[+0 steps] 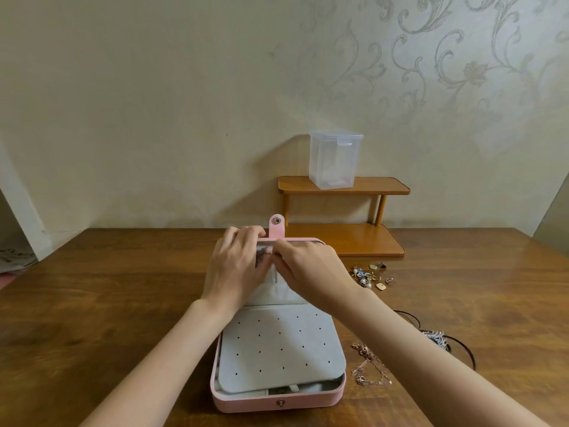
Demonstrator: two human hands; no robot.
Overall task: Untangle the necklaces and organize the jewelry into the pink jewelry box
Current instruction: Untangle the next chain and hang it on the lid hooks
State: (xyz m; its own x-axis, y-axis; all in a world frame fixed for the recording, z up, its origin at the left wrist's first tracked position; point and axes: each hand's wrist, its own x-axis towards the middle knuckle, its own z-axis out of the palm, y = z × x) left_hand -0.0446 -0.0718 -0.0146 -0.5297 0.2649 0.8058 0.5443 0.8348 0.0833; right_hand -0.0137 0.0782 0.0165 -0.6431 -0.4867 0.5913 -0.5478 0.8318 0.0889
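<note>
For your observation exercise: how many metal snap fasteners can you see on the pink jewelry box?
2. One snap sits on the raised strap tab at the far edge of the open lid; the other snap is on the front wall of the pink jewelry box, nearest the camera.

Brown wooden table [123,303] against cream wall [154,103], small two-tier shelf [345,184] behind.

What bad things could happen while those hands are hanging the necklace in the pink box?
The lid of the pink jewelry box stands upright, so pushing with the left hand and right hand might tip it back. The rose-gold chain lies loose beside the right forearm and could get dragged or knotted. The small earrings near the right wrist might be knocked across the table.
</note>
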